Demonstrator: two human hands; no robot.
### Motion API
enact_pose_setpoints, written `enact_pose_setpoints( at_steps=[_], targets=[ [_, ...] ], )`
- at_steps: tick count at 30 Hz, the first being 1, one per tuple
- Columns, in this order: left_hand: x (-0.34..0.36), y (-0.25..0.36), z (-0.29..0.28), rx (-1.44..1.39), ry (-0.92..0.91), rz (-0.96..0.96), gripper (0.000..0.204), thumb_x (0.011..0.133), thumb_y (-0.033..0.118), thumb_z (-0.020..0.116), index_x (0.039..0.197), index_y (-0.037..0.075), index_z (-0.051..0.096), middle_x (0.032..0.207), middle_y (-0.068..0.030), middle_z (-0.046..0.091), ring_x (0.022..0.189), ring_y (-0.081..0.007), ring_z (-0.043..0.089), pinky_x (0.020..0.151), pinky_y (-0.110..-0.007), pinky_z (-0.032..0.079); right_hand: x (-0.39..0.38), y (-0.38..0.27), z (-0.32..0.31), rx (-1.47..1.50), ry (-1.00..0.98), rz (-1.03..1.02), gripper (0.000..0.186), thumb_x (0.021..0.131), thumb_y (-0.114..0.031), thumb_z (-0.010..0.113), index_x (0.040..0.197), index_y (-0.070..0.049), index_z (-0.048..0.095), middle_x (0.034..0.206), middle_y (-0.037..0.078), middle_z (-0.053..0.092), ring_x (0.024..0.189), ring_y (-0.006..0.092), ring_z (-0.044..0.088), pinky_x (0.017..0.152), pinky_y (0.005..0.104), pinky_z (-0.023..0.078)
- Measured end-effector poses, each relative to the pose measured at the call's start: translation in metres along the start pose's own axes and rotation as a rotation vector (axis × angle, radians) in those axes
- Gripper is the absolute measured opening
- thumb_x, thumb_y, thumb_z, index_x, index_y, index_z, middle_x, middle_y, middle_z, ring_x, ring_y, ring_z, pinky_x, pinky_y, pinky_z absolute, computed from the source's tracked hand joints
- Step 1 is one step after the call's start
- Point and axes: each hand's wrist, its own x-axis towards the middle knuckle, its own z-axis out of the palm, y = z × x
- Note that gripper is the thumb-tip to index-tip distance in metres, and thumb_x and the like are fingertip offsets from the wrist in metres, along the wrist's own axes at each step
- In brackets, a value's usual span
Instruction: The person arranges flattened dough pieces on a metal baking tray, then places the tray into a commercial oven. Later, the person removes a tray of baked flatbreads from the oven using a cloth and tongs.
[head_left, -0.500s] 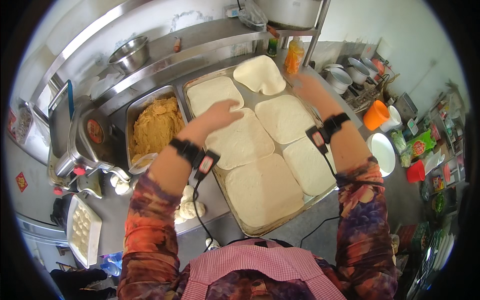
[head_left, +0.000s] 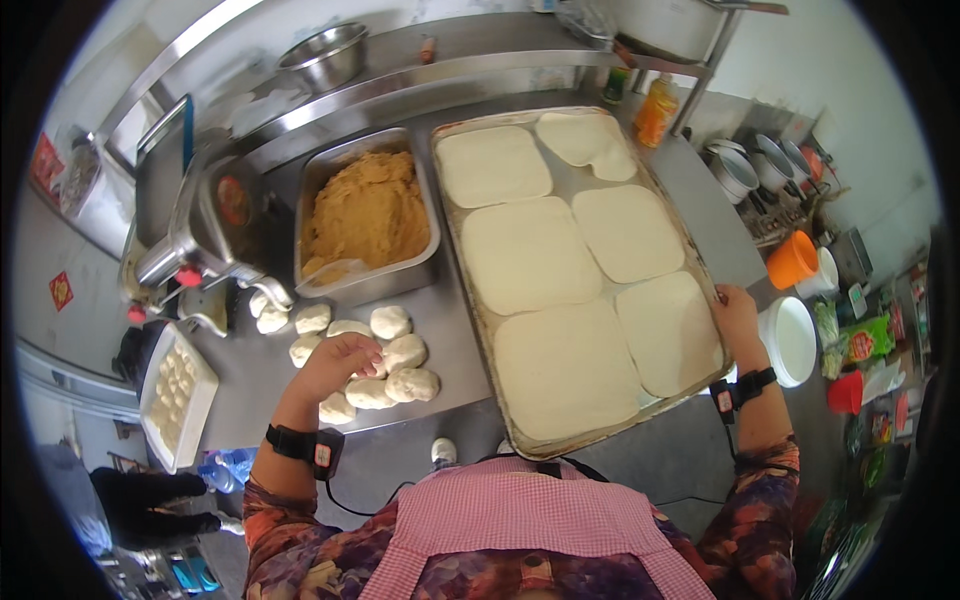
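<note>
A large baking tray [head_left: 465, 285] holds several flat, rounded squares of dough; the far right dough sheet [head_left: 588, 143] has a folded, uneven edge. My right hand [head_left: 738, 318] is closed at the tray's right rim, its fingers curled on the edge. My left hand [head_left: 342, 362] hovers over or among several pale dough balls [head_left: 410, 385] left of the tray. Its fingers are loosely bent and somewhat apart, with nothing visible in them. Beyond the dough balls stands a deep metal pan [head_left: 430, 240] of yellow-brown filling [head_left: 365, 210].
A metal machine [head_left: 215, 215] with red knobs stands at left, near a white tray [head_left: 205, 400] of small dough pieces. A shelf [head_left: 480, 50] along the back carries a steel bowl [head_left: 328, 58]. An orange bottle [head_left: 656, 110] stands behind the tray; buckets [head_left: 792, 260] sit at right.
My left hand has moved from above the dough sheets down to the dough balls. My right hand has come from the far end back to the tray's right rim. The view has shifted left.
</note>
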Motion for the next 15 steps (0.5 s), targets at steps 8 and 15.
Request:
enact_pose_setpoints(
  at_steps=[8, 15],
  targets=[
    [0.002, -0.026, -0.088, 1.291, 0.476, 0.097, 0.020, 0.082, 0.011, 0.054, 0.095, -0.001, 0.064, 0.097, -0.0219, 0.062, 0.091, -0.0372, 0.060, 0.080, -0.042, 0.050, 0.010, 0.015, -0.006, 0.127, 0.012, 0.209, 0.027, 0.073, -0.008, 0.062, 0.096, 0.004, 0.067, 0.084, 0.015, 0.069, 0.078, 0.0224, 0.066, 0.071, 0.0302, 0.050],
    [0.079, -0.045, -0.153, 2.015, 0.420, 0.166, 0.048, 0.079, 0.017, 0.048, 0.120, -0.007, 0.054, 0.129, -0.0262, 0.047, 0.129, -0.0390, 0.035, 0.110, -0.046, 0.022, -0.013, 0.056, -0.022, 0.639, -0.080, 0.400, 0.040, 0.076, -0.004, 0.063, 0.114, 0.007, 0.059, 0.099, 0.010, 0.065, 0.086, 0.0169, 0.060, 0.078, 0.0273, 0.047]
  ],
)
